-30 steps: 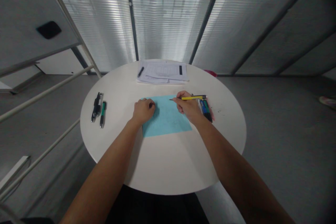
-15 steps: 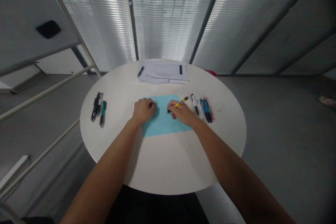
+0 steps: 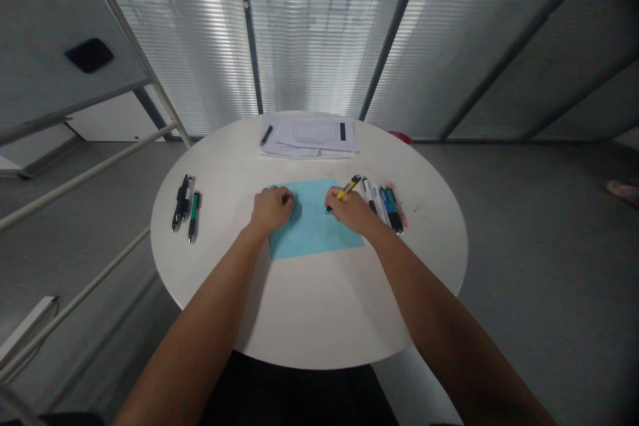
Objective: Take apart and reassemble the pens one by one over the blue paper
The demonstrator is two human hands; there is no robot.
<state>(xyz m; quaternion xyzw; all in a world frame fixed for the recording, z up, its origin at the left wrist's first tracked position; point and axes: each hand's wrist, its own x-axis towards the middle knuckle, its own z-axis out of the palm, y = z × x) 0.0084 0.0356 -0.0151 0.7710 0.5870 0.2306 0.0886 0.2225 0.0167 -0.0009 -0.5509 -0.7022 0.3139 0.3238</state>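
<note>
A sheet of light blue paper (image 3: pixel 309 236) lies on the round white table (image 3: pixel 309 313) in front of me. My right hand (image 3: pixel 347 208) is closed round a yellow pen (image 3: pixel 349 186), its dark tip down at the right part of the sheet. My left hand (image 3: pixel 271 208) rests on the left edge of the paper, fingers curled in. A small dark object (image 3: pixel 285 199) shows at its fingers; I cannot make out its kind. Just right of my right hand lie a white pen (image 3: pixel 369 195), a blue pen (image 3: pixel 387 202) and a green pen (image 3: pixel 394 206).
On the table's left side lie black pens (image 3: pixel 180 203) and a green and black pen (image 3: pixel 194 216). Stacked printed papers (image 3: pixel 309 136) with a black pen (image 3: pixel 266 135) on top sit at the far edge. A metal rail frame (image 3: pixel 90 166) stands to the left.
My right hand has shifted slightly right across the blue paper with the yellow pen, which now stands a little steeper. My left hand has stayed in place.
</note>
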